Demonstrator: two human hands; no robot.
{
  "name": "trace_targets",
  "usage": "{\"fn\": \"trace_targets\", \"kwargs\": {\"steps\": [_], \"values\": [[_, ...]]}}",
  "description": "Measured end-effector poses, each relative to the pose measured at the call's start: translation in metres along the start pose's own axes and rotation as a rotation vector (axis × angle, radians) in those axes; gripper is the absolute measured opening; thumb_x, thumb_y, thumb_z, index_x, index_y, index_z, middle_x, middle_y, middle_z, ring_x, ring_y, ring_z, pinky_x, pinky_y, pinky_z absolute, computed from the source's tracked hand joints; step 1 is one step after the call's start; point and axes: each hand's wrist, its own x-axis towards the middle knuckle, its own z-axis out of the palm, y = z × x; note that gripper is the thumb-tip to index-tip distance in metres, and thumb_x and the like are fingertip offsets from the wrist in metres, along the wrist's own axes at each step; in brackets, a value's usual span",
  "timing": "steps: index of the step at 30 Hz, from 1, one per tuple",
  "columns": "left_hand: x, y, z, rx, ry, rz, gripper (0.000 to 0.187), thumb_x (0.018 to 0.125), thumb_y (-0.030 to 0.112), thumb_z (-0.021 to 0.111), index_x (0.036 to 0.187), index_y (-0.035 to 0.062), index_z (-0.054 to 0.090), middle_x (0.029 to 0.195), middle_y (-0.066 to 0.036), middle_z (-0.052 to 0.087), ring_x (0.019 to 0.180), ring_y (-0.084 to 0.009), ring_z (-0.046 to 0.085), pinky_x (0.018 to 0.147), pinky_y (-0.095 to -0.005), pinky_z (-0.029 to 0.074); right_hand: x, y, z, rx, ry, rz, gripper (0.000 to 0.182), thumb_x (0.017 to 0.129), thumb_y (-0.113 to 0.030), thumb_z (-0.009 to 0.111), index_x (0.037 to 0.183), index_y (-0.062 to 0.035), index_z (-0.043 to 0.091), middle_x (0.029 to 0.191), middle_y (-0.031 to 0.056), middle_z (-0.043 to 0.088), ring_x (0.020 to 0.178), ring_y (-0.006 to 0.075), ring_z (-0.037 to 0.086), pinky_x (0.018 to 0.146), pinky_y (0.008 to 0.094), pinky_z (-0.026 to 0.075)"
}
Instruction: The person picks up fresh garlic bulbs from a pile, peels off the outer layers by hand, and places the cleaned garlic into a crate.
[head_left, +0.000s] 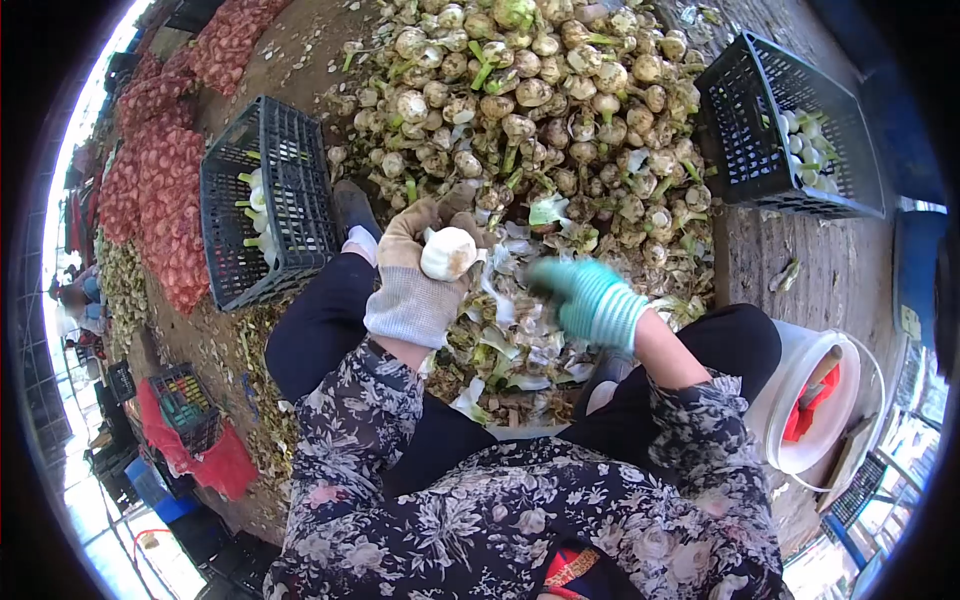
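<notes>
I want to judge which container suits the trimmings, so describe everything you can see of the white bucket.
The white bucket is round and looks like smooth plastic, with an open mouth, a raised rim and a thin pale carrying handle swung outward. Inside are something bright red and what looks like a tool's wooden handle. It sits beside the person's right knee; whether they touch is unclear.
</notes>
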Motion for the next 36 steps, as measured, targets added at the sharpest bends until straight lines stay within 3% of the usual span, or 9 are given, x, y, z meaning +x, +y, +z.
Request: {"fn": "trace_targets", "kwargs": {"steps": [4,7,9,12,15,21,24,29,36], "values": [[0.002,-0.010,0.006,-0.029,0.095,-0.105,0.023,0.083,0.017,0.050,0.099,0.0017,0.055,0.086,-0.012,0.063,0.066,-0.0253,0.062,0.062,-0.0410,0.054,0.003,-0.015,-0.006,0.677,0.303,0.033,0.053,0.081,-0.012,0.058,0.130,-0.0040,0.040,0.110,0.0193,0.060,0.087,0.0257,0.064,0.078,0.0295,0.050],[0.010,-0.023,0.001,0.140,0.146,0.056,0.023,0.083,0.018,0.048,0.094,0.0015,0.059,0.083,-0.012,0.064,0.068,-0.0249,0.062,0.062,-0.0393,0.054,0.012,-0.036,0.010,0.342,0.522,-0.086,0.053,0.082,-0.008,0.062,0.129,0.0003,0.040,0.109,0.0114,0.058,0.088,0.0119,0.056,0.077,0.0234,0.047],[0.003,-0.030,0.013,0.237,0.109,0.117,0.025,0.082,0.016,0.045,0.092,0.0005,0.062,0.081,-0.012,0.064,0.068,-0.0235,0.062,0.064,-0.0358,0.054,0.012,-0.039,0.028,0.974,0.445,0.062,0.049,0.078,-0.008,0.067,0.121,0.0015,0.046,0.100,0.0090,0.060,0.086,0.0099,0.056,0.075,0.0238,0.049],[0.015,-0.021,0.013,0.016,0.057,0.088,0.029,0.084,0.019,0.043,0.094,-0.0001,0.063,0.086,-0.011,0.065,0.073,-0.0212,0.061,0.063,-0.0330,0.053,-0.018,-0.029,0.027,0.429,-0.037,-0.165,0.052,0.077,-0.004,0.065,0.123,0.0012,0.043,0.109,0.0154,0.059,0.089,0.0190,0.060,0.077,0.0279,0.050],[0.016,-0.029,0.016,0.098,0.017,0.102,0.029,0.087,0.018,0.044,0.104,0.0012,0.060,0.094,-0.011,0.063,0.086,-0.0237,0.060,0.077,-0.0353,0.051,-0.024,-0.015,0.013,0.183,0.201,0.089,0.065,0.077,-0.010,0.067,0.132,-0.0010,0.034,0.118,0.0192,0.054,0.094,0.0264,0.060,0.080,0.0316,0.049],[-0.017,-0.063,0.043,0.776,-0.345,0.152,0.073,0.078,0.036,0.062,0.135,0.0013,0.031,0.141,-0.012,0.031,0.133,-0.0222,0.022,0.108,-0.0363,0.016,-0.015,0.022,-0.021,0.879,0.690,0.065,0.043,0.066,-0.005,0.075,0.103,-0.0029,0.053,0.093,0.0110,0.058,0.079,0.0208,0.059,0.067,0.0316,0.055],[0.006,-0.044,0.030,0.408,-0.158,0.172,0.047,0.084,0.021,0.056,0.125,-0.0005,0.045,0.125,-0.012,0.049,0.115,-0.0209,0.045,0.099,-0.0337,0.032,-0.026,0.048,-0.109,1.586,0.912,-0.068,0.035,0.083,-0.027,0.059,0.106,-0.0026,0.050,0.098,0.0102,0.060,0.078,0.0206,0.062,0.069,0.0262,0.054],[0.003,-0.039,0.019,0.645,-0.201,0.104,0.034,0.086,0.014,0.053,0.116,-0.0021,0.052,0.113,-0.011,0.057,0.102,-0.0184,0.053,0.092,-0.0309,0.040,0.052,0.168,-0.011,-0.090,0.520,0.709,0.044,0.075,-0.023,0.064,0.114,-0.0073,0.054,0.111,0.0176,0.058,0.097,0.0302,0.058,0.088,0.0350,0.044],[-0.002,-0.025,0.009,0.693,-0.113,0.007,0.032,0.085,0.009,0.055,0.114,-0.0031,0.053,0.104,-0.009,0.060,0.091,-0.0179,0.058,0.083,-0.0287,0.046,0.076,0.207,0.002,0.039,0.583,0.697,0.020,0.074,-0.010,0.059,0.092,-0.0102,0.068,0.085,0.0135,0.066,0.075,0.0261,0.063,0.072,0.0306,0.049]]}}
